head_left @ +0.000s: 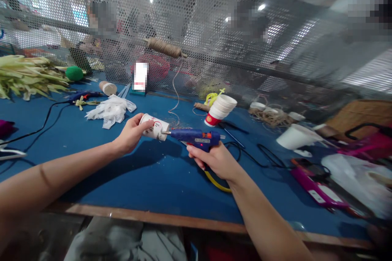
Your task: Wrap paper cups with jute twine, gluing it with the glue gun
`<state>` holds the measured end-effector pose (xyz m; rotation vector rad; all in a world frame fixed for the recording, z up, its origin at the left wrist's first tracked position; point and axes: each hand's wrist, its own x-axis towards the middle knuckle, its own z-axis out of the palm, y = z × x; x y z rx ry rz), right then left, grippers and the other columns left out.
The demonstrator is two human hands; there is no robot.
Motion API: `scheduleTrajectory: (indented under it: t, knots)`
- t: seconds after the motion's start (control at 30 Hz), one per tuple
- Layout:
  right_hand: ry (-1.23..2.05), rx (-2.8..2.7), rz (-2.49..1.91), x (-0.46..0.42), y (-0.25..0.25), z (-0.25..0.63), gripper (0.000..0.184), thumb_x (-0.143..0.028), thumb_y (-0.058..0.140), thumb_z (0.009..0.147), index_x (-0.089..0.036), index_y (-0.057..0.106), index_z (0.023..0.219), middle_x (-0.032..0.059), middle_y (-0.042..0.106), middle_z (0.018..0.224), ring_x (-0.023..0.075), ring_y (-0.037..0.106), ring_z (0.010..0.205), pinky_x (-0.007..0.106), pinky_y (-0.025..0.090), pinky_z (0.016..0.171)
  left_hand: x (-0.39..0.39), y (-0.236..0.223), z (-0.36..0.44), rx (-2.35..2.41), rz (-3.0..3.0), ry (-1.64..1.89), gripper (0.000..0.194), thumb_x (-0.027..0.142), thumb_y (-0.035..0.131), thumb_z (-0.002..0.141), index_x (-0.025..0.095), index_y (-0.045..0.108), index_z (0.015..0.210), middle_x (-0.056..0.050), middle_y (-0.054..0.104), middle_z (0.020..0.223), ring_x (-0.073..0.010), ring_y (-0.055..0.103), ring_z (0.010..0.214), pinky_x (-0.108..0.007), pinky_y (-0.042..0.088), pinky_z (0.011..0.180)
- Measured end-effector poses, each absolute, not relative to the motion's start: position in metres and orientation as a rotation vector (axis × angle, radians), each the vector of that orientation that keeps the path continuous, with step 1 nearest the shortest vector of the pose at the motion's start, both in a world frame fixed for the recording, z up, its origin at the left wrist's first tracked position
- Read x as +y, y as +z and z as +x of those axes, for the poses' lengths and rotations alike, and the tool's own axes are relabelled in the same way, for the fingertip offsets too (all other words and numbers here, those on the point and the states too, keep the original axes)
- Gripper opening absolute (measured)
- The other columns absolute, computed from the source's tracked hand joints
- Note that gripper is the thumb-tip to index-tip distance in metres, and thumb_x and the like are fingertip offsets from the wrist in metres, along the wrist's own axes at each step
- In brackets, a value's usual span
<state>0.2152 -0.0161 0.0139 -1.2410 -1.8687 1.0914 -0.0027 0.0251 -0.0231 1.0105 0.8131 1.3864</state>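
My left hand (133, 131) is closed around a white paper cup (154, 127) with dark and red print, held on its side above the table. The cup's base end faces right, toward a blue hot glue gun (196, 136). My right hand (214, 158) grips the glue gun by its handle. Its metal nozzle points left and is at the cup's end; whether it touches cannot be made out. A clear glue stick (222, 137) pokes from the back of the gun. A stack of paper cups (221, 110), the lowest one red, stands tilted behind the gun.
A twine spool (165, 47) hangs on the perforated metal screen (196, 20). White crumpled strips (110, 110), a second glue gun (84, 96) and corn husks (30, 74) lie left. Right are twine-wrapped cups (269, 114), black cables (260, 159) and a magenta power strip (318, 185).
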Motion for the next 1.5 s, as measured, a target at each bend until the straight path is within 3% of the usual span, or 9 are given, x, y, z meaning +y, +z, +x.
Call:
scheduleTrajectory:
  t: [0.43, 0.9, 1.5]
  knots:
    - [1.206, -1.648, -1.154, -0.01, 0.005, 0.221, 0.023, -0.036, 0.06, 0.073, -0.014, 0.054, 0.068, -0.0007, 0.053, 0.055, 0.0045, 0.041, 0.037, 0.02, 0.033, 0.033, 0.024, -0.025, -0.006, 0.731, 1.181, 1.476, 0.016, 0.024, 0.064, 0.066, 0.014, 0.052, 0.072, 0.002, 0.055, 0.063, -0.0075, 0.049, 0.057, -0.019, 0.04, 0.055]
    - [1.195, -1.577, -1.164, -0.011, 0.012, 0.224, 0.024, -0.034, 0.061, 0.073, -0.014, 0.053, 0.061, -0.0052, 0.043, 0.039, 0.0045, 0.038, 0.034, 0.019, 0.031, 0.034, 0.024, -0.028, -0.008, 0.68, 1.255, 1.493, 0.019, 0.026, 0.066, 0.068, 0.014, 0.053, 0.077, 0.003, 0.053, 0.064, -0.0068, 0.049, 0.057, -0.018, 0.041, 0.054]
    - [1.194, -1.635, -1.182, -0.013, 0.014, 0.224, 0.025, -0.034, 0.061, 0.072, -0.015, 0.05, 0.06, -0.005, 0.045, 0.044, 0.0035, 0.038, 0.035, 0.019, 0.031, 0.033, 0.022, -0.025, -0.008, 0.69, 1.311, 1.501, 0.018, 0.025, 0.065, 0.067, 0.014, 0.052, 0.071, 0.003, 0.053, 0.062, -0.0062, 0.047, 0.054, -0.017, 0.04, 0.052]
